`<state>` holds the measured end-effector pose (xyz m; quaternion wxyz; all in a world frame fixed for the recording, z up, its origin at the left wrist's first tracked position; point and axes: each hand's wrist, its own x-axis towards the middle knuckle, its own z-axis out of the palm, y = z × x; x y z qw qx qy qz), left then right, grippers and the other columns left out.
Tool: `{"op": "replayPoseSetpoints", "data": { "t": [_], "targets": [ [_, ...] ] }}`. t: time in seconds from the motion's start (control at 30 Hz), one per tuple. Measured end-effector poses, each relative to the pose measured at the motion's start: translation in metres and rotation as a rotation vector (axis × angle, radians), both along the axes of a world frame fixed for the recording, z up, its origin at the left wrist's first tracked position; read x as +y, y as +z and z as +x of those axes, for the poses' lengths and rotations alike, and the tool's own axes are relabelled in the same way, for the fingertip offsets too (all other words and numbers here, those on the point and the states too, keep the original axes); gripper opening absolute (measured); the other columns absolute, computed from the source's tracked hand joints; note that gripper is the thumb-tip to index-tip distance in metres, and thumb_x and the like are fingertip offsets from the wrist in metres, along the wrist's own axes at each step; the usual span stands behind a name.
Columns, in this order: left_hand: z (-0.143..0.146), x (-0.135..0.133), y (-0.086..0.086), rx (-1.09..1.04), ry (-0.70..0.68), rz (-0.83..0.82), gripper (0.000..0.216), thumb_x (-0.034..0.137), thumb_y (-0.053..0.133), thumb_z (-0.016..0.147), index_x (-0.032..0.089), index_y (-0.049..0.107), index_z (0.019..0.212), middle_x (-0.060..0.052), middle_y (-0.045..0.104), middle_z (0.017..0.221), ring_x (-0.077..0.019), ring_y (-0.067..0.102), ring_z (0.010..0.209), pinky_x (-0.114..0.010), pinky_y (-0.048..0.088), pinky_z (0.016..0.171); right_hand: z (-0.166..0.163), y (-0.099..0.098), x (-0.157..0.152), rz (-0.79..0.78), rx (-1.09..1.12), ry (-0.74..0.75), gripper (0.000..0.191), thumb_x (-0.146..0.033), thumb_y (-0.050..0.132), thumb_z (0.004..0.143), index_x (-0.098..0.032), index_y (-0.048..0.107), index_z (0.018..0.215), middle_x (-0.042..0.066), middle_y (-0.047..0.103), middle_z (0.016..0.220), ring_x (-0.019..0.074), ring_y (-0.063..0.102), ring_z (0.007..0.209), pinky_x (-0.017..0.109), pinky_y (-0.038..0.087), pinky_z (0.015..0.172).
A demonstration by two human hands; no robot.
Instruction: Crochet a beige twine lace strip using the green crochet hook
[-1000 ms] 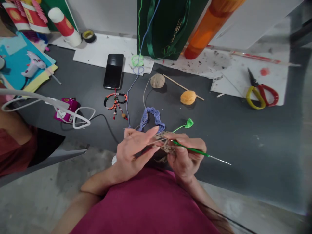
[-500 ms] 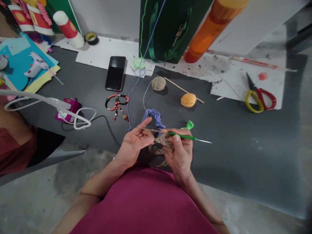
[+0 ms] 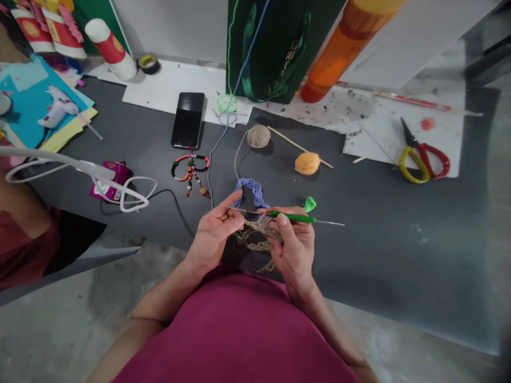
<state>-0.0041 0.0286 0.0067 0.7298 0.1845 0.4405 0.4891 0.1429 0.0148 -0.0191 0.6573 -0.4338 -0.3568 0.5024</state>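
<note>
While you work, crochet hook (image 3: pixel 291 216) sits in right hand (image 3: pixel 294 250), thumb and fingers pinching green handle, pencil-style, for fine control. Left hand (image 3: pixel 213 231) open, fingers spread, palm toward you. Tan lace piece (image 3: pixel 261 234) between hands, close to body, above dark surface (image 3: pixel 379 255), so stitches stay in view. Blue crocheted strip (image 3: pixel 249 191) just far of it; green crocheted leaf (image 3: pixel 310 204) just past right hand. Tan yarn ball (image 3: pixel 258 136) farther off, pale strand left loose, apparently for free feeding.
</note>
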Motion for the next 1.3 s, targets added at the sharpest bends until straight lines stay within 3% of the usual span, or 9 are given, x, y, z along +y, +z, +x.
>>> {"op": "replayPoseSetpoints", "data": {
  "t": [0.17, 0.3, 0.47, 0.63, 0.77, 0.97, 1.3],
  "targets": [
    [-0.001, 0.001, 0.0, 0.015, -0.011, -0.01, 0.047, 0.021, 0.091, 0.071, 0.023, 0.081, 0.117, 0.007, 0.061, 0.071, -0.0087, 0.054, 0.069, -0.026, 0.043, 0.074, 0.0, -0.001, -0.001, -0.075, -0.099, -0.022, 0.007, -0.033, 0.067, 0.101, -0.031, 0.072, 0.097, -0.004, 0.082, 0.087, 0.0091, 0.057, 0.044, 0.024, 0.049, 0.044],
    [-0.001, 0.002, -0.001, 0.005, -0.022, -0.009, 0.046, 0.024, 0.093, 0.07, 0.024, 0.082, 0.115, 0.008, 0.062, 0.07, -0.0073, 0.055, 0.067, -0.025, 0.044, 0.074, -0.001, 0.006, 0.0, -0.138, 0.002, -0.053, 0.006, -0.035, 0.077, 0.094, -0.03, 0.075, 0.091, -0.004, 0.081, 0.083, 0.0085, 0.057, 0.046, 0.024, 0.053, 0.05],
    [-0.001, 0.002, -0.005, 0.009, -0.035, 0.012, 0.044, 0.026, 0.093, 0.071, 0.024, 0.082, 0.114, 0.008, 0.062, 0.069, -0.0076, 0.056, 0.067, -0.025, 0.045, 0.074, -0.003, 0.012, 0.001, -0.162, 0.073, -0.067, 0.009, -0.037, 0.084, 0.087, -0.031, 0.077, 0.086, -0.005, 0.082, 0.083, 0.0062, 0.048, 0.04, 0.022, 0.046, 0.043],
    [-0.001, 0.002, -0.006, 0.007, -0.032, 0.011, 0.042, 0.025, 0.092, 0.072, 0.023, 0.082, 0.113, 0.007, 0.062, 0.067, -0.008, 0.057, 0.067, -0.025, 0.046, 0.074, -0.003, 0.01, 0.002, -0.157, 0.041, -0.081, 0.014, -0.042, 0.084, 0.085, -0.03, 0.076, 0.085, -0.004, 0.082, 0.08, 0.008, 0.055, 0.045, 0.02, 0.043, 0.041],
    [0.0, 0.002, -0.005, 0.016, -0.014, 0.008, 0.043, 0.025, 0.092, 0.07, 0.024, 0.083, 0.112, 0.008, 0.062, 0.065, -0.007, 0.057, 0.065, -0.024, 0.045, 0.073, 0.0, 0.007, -0.001, -0.191, -0.087, -0.077, 0.018, -0.045, 0.079, 0.089, -0.028, 0.073, 0.088, -0.002, 0.082, 0.081, 0.0053, 0.041, 0.034, 0.02, 0.023, 0.029],
    [-0.003, 0.001, -0.005, 0.085, -0.001, 0.015, 0.053, 0.026, 0.093, 0.07, 0.024, 0.081, 0.121, 0.007, 0.064, 0.068, -0.0082, 0.056, 0.065, -0.025, 0.046, 0.071, 0.009, 0.009, -0.005, -0.177, -0.355, -0.064, 0.019, -0.044, 0.074, 0.094, -0.025, 0.075, 0.093, -0.001, 0.08, 0.077, 0.0053, 0.04, 0.034, 0.021, 0.028, 0.03],
    [-0.004, -0.001, -0.007, 0.135, -0.016, 0.052, 0.053, 0.026, 0.09, 0.074, 0.022, 0.079, 0.126, 0.005, 0.065, 0.07, -0.01, 0.057, 0.067, -0.026, 0.048, 0.072, 0.008, 0.016, 0.0, -0.271, 0.017, 0.063, 0.032, -0.053, 0.081, 0.088, -0.025, 0.066, 0.086, -0.002, 0.077, 0.072, 0.0034, 0.031, 0.032, 0.018, 0.017, 0.026]
  ]
}}
